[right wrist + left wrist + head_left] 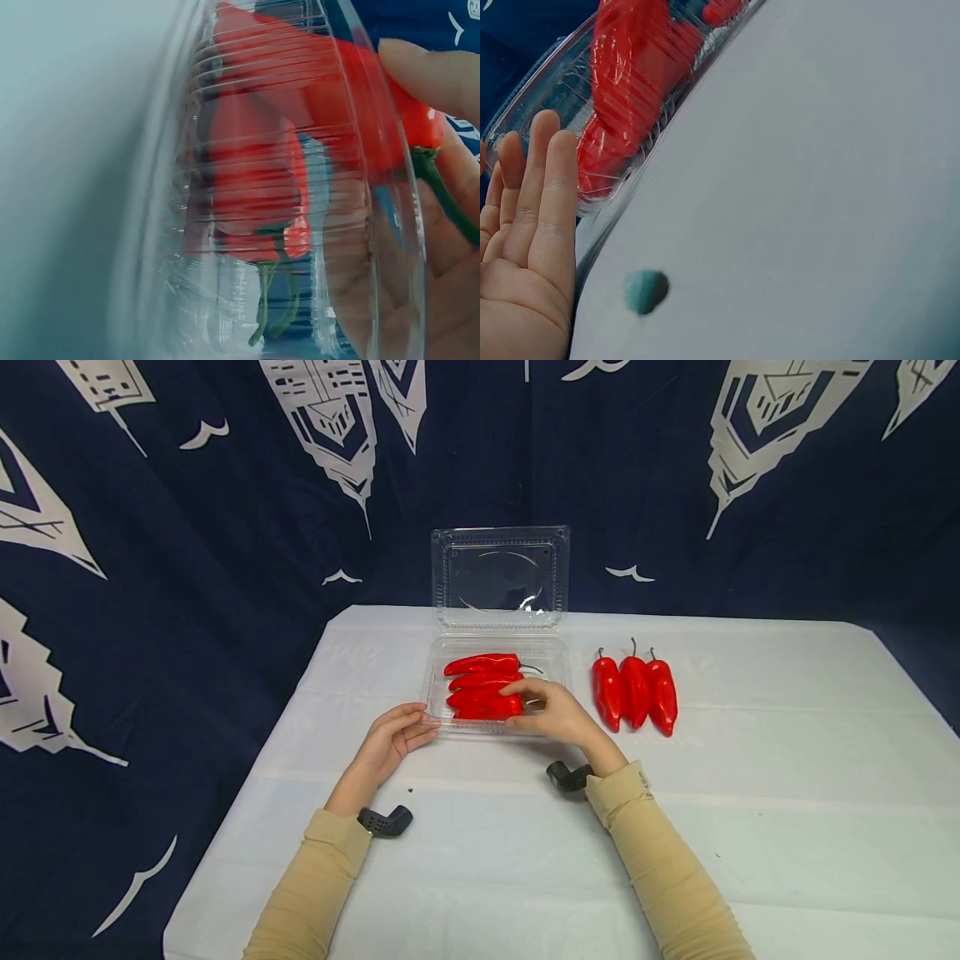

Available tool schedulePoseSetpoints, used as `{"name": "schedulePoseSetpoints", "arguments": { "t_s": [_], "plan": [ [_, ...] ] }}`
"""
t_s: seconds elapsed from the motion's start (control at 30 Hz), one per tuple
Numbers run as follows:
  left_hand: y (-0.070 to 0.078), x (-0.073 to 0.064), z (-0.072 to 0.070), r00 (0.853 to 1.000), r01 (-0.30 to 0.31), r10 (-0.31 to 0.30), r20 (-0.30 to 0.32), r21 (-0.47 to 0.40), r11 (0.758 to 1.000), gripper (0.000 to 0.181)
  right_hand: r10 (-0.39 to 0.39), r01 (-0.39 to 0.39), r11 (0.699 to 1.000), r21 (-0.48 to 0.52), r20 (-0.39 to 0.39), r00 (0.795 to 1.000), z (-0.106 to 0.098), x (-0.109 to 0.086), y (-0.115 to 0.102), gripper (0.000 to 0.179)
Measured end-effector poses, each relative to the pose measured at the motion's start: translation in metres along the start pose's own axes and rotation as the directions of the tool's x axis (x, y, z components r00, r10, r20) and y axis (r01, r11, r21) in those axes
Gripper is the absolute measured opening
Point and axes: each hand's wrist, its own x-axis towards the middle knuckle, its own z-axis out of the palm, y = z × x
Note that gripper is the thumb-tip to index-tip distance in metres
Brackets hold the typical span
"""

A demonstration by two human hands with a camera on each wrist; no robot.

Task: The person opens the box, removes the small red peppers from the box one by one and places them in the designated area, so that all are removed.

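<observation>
Through my head view, four glossy red peppers (482, 663) lie crosswise in the clear container (557, 652), slim and tapering, their thin stems toward the right. The right hand (551, 712) pinches the nearest pepper (486, 710) by its stem end; my right wrist view shows that stem green and curved. I see the left hand (393, 742) relaxed, fingers nearly straight, at the container's near left corner. Three loose peppers (634, 692), equally shiny, lie side by side on the tabletop (787, 760).
</observation>
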Motion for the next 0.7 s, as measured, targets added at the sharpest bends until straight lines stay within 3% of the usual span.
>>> {"name": "schedulePoseSetpoints", "arguments": {
  "t_s": [0.23,0.7],
  "plan": [
    [0.0,0.001,0.0,1.0,0.003,-0.003,-0.003,0.0,1.0,0.023,-0.021,0.022,0.999,0.028,-0.034,0.999,-0.004,0.0,-0.001,0.043],
    [0.0,0.001,0.0,1.0,0.006,-0.006,-0.001,0.004,1.0,0.024,0.024,-0.017,0.998,0.06,-0.125,0.992,-0.027,-0.008,-0.018,0.043]
  ]
}}
